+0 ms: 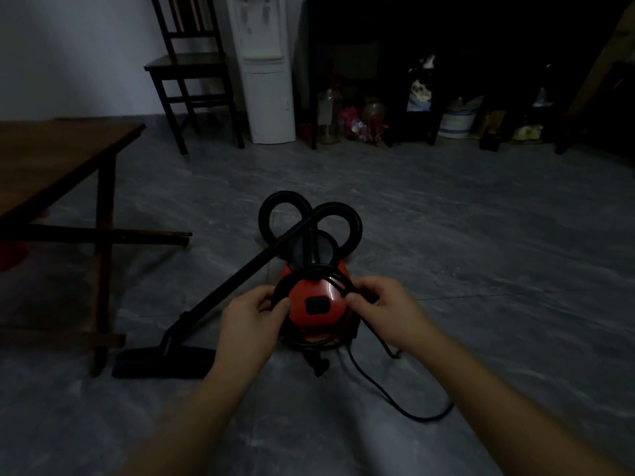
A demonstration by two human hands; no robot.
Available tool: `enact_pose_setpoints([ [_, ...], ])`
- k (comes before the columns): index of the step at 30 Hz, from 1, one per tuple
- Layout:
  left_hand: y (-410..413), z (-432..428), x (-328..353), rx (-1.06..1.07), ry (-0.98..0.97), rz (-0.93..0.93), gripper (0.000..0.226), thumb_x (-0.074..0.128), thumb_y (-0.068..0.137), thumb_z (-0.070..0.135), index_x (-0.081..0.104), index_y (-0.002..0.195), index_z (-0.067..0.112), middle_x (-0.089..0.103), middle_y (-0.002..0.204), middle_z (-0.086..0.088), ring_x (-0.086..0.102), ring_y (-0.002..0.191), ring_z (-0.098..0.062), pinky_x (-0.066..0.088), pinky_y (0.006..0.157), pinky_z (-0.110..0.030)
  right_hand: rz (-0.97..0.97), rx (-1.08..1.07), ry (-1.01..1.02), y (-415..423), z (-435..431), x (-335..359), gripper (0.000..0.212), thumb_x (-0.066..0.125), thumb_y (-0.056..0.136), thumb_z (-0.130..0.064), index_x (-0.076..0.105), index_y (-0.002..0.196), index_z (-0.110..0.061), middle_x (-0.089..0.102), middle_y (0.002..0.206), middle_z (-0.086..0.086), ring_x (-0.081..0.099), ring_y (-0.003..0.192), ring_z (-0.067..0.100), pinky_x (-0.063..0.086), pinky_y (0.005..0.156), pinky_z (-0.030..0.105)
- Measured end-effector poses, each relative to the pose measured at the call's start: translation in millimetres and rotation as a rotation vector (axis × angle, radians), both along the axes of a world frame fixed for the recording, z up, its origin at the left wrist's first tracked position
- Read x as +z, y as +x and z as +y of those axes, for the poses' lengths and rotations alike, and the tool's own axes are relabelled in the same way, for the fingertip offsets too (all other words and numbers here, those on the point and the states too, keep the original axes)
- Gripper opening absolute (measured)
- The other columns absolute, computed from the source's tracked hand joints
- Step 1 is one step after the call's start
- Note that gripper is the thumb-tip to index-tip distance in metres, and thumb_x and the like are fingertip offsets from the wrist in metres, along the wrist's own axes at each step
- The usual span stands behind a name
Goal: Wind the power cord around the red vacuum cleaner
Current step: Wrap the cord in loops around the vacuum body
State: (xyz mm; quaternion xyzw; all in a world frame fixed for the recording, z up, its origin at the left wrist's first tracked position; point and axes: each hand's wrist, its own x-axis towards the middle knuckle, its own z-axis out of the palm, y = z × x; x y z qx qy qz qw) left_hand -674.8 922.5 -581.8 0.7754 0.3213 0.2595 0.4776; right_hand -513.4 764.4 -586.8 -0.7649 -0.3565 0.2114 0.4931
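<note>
Centrally, on the grey floor (481,235): red vacuum cleaner (331,309), dead ahead of the wearer. Lies with its long axis running straight away from the camera, hose end far, cord end near. Bears a black panel (316,305) on top; too dim to read any lettering. Wrapped already by several turns of black power cord (309,269) round the body; trails a loose tail over the floor to the near right. Topped at the far end by two loops of black hose (285,196); joined to a wand (233,277) slanting down left to the floor nozzle (165,364).

Left grip (251,314): reaches in from lower left, thumb and fingers pinching the cord at the body's left flank. Right grip (381,305): reaches in from lower right, thumb and forefinger pinching the cord at the right flank, back of hand up.

Beyond: wooden table (51,156) at left; dark chair (187,63), white water dispenser (266,80) and dark shelving (446,29) with jars beneath, along the far wall.
</note>
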Motion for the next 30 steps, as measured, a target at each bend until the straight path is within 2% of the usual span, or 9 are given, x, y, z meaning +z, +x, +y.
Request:
enact_pose_setpoints([
  [3, 0.4, 3.3, -0.8, -0.058, 0.006, 0.085, 0.006, 0.07, 0.086, 0.018, 0.069, 0.082, 0.021, 0.072, 0.069, 0.004, 0.072, 0.067, -0.018, 0.062, 0.069, -0.046, -0.07, 0.009, -0.069, 0.5, -1.0, 0.2, 0.011, 0.061, 0.095, -0.024, 0.071, 0.1, -0.023, 0.074, 0.092, -0.003, 0.07, 0.088, 0.011, 0.058, 0.082, 0.037],
  [7, -2.9, 4.1, -2.2, -0.147, 0.13, 0.175, 0.014, 0.07, 0.088, 0.021, 0.064, 0.092, 0.033, 0.07, 0.08, 0.015, 0.068, 0.075, 0.002, 0.056, 0.067, -0.021, -0.187, 0.078, -0.155, -2.3, -3.5, 4.1, 0.011, 0.06, 0.096, -0.025, 0.069, 0.101, -0.023, 0.071, 0.094, -0.004, 0.066, 0.088, 0.01, 0.056, 0.081, 0.034],
  [10, -2.9, 3.2, -5.7, -0.19, 0.211, 0.221, 0.012, 0.061, 0.094, 0.019, 0.063, 0.084, 0.027, 0.068, 0.073, 0.009, 0.065, 0.067, -0.002, 0.057, 0.066, -0.031, -0.269, 0.09, -0.172, -5.0, -3.2, 2.9, 0.009, 0.061, 0.093, -0.029, 0.069, 0.099, -0.028, 0.07, 0.093, -0.007, 0.063, 0.09, 0.009, 0.05, 0.077, 0.025],
  [12, -2.0, 2.7, -5.5, -0.178, 0.173, 0.215, 0.021, 0.057, 0.096, 0.015, 0.061, 0.08, 0.028, 0.069, 0.069, 0.006, 0.065, 0.063, -0.003, 0.057, 0.066, -0.031, -0.256, 0.08, -0.159, -6.7, -2.8, 3.4, 0.012, 0.064, 0.092, -0.028, 0.07, 0.102, -0.028, 0.071, 0.091, -0.008, 0.064, 0.087, 0.005, 0.048, 0.073, 0.015],
  [13, -1.2, 1.4, -3.5, -0.171, 0.142, 0.196, 0.023, 0.056, 0.096, 0.014, 0.061, 0.078, 0.028, 0.07, 0.068, 0.005, 0.066, 0.063, -0.005, 0.058, 0.067, -0.033, -0.247, 0.073, -0.153, -7.2, -2.4, 3.9, 0.015, 0.065, 0.091, -0.027, 0.07, 0.105, -0.027, 0.071, 0.092, -0.008, 0.065, 0.086, 0.004, 0.048, 0.073, 0.015],
  [18, 1.4, -0.9, -4.7, -0.131, -0.001, 0.126, 0.025, 0.053, 0.097, 0.011, 0.061, 0.077, 0.025, 0.072, 0.069, -0.004, 0.07, 0.059, -0.02, 0.06, 0.064, -0.046, -0.12, 0.042, -0.096, -3.7, -3.0, 3.5, 0.018, 0.068, 0.09, -0.032, 0.071, 0.108, -0.03, 0.073, 0.095, -0.006, 0.069, 0.089, 0.007, 0.058, 0.084, 0.036],
  [21, 1.9, 0.3, -5.8, -0.111, -0.051, 0.102, 0.029, 0.054, 0.097, 0.013, 0.062, 0.075, 0.03, 0.072, 0.071, -0.004, 0.071, 0.063, -0.024, 0.06, 0.067, -0.052, -0.099, 0.035, -0.103, -3.6, -4.1, 2.3, 0.02, 0.07, 0.089, -0.031, 0.069, 0.109, -0.03, 0.072, 0.093, -0.007, 0.069, 0.087, 0.005, 0.059, 0.084, 0.035],
  [26, 2.5, -5.4, -8.1, -0.091, -0.025, 0.137, 0.021, 0.053, 0.097, 0.016, 0.061, 0.08, 0.025, 0.072, 0.069, 0.001, 0.07, 0.063, -0.017, 0.06, 0.067, -0.048, -0.159, 0.022, -0.128, -5.7, -1.7, -0.5, 0.019, 0.069, 0.088, -0.026, 0.068, 0.107, -0.025, 0.071, 0.094, -0.005, 0.067, 0.086, 0.009, 0.058, 0.082, 0.038],
  [30, 2.2, -10.3, -5.6, -0.04, -0.019, 0.125, 0.025, 0.051, 0.099, 0.022, 0.061, 0.077, 0.021, 0.07, 0.066, 0.0, 0.068, 0.061, -0.014, 0.061, 0.065, -0.044, -0.099, 0.05, -0.114, -10.2, -0.2, -2.4, 0.019, 0.068, 0.088, -0.02, 0.068, 0.107, -0.024, 0.072, 0.096, -0.003, 0.068, 0.087, 0.009, 0.059, 0.082, 0.036],
])
